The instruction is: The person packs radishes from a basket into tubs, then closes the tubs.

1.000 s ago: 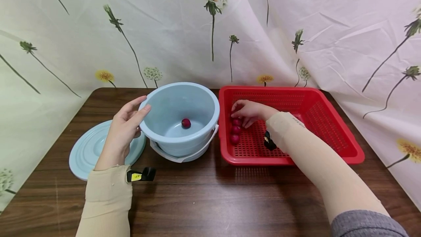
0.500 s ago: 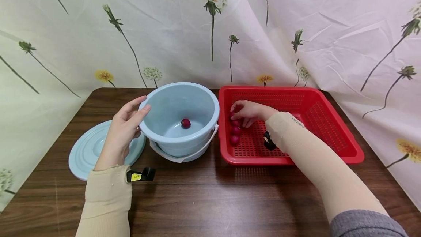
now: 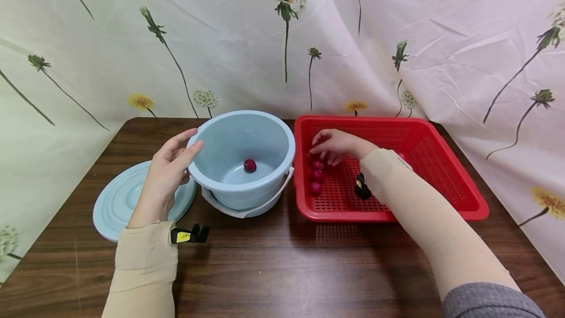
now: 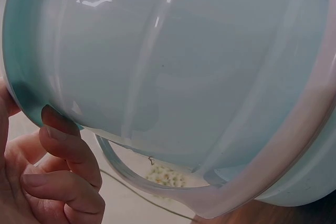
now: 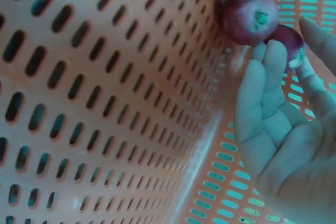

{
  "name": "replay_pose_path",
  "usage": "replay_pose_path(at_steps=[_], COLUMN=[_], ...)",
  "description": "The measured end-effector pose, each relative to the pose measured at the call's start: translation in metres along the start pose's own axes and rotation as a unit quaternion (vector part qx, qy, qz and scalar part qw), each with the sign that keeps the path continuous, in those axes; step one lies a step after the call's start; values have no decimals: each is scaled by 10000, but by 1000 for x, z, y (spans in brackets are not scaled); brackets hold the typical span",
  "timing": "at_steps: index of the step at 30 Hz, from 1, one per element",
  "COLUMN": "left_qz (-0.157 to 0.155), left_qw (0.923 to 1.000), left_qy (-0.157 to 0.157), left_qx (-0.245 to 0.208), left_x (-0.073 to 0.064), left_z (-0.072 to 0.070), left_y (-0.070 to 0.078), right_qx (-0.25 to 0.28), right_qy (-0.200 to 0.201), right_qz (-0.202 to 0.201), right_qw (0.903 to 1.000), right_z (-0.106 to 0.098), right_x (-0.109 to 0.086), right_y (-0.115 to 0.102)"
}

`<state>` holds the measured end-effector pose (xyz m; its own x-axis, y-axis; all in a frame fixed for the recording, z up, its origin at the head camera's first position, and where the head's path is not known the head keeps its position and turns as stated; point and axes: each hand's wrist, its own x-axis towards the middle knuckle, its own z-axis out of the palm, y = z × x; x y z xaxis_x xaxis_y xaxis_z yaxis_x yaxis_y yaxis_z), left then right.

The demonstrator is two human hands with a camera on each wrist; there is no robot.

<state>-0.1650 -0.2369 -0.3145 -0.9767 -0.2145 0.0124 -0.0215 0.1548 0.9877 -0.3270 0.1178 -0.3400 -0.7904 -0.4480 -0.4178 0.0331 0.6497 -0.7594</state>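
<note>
In the head view my left hand (image 3: 165, 168) grips the left rim of a light blue bucket (image 3: 240, 195), thumb at the lip and fingers outside. One red radish (image 3: 250, 165) lies on the bucket's floor. Inside the red basket (image 3: 304, 205), at its left wall, is my right hand (image 3: 337, 145). The right wrist view has this hand's thumb and fingers around a dark red radish (image 5: 289, 45) with a trimmed stem end; in the head view it is hidden. Other radishes (image 3: 317, 175) line the basket's left side, just below the hand.
A light blue lid (image 3: 115, 205) lies on the wooden table (image 3: 273, 269), left of the bucket. The bucket's handle (image 3: 247, 212) hangs down in front. A floral cloth (image 3: 247, 38) hangs behind the table, and the basket's left wall stands close to the bucket.
My right hand has shifted slightly up and away from the row of radishes, which shows a little more now. The left hand and the bucket stay where they were.
</note>
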Motion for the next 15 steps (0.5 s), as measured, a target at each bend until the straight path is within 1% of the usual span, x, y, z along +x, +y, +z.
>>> replay_pose_path(at_steps=[5, 15], left_qz=[4, -66], left_qw=[9999, 10000], left_qy=[-2, -16], left_qx=[-156, -40], left_x=[1, 2], left_z=[0, -1], left_y=[0, 0], right_qx=[402, 915], right_qy=[75, 57], right_qz=[-151, -380], right_qw=[9991, 9951], right_z=[-5, -13], right_x=[-1, -5], right_y=[-2, -5])
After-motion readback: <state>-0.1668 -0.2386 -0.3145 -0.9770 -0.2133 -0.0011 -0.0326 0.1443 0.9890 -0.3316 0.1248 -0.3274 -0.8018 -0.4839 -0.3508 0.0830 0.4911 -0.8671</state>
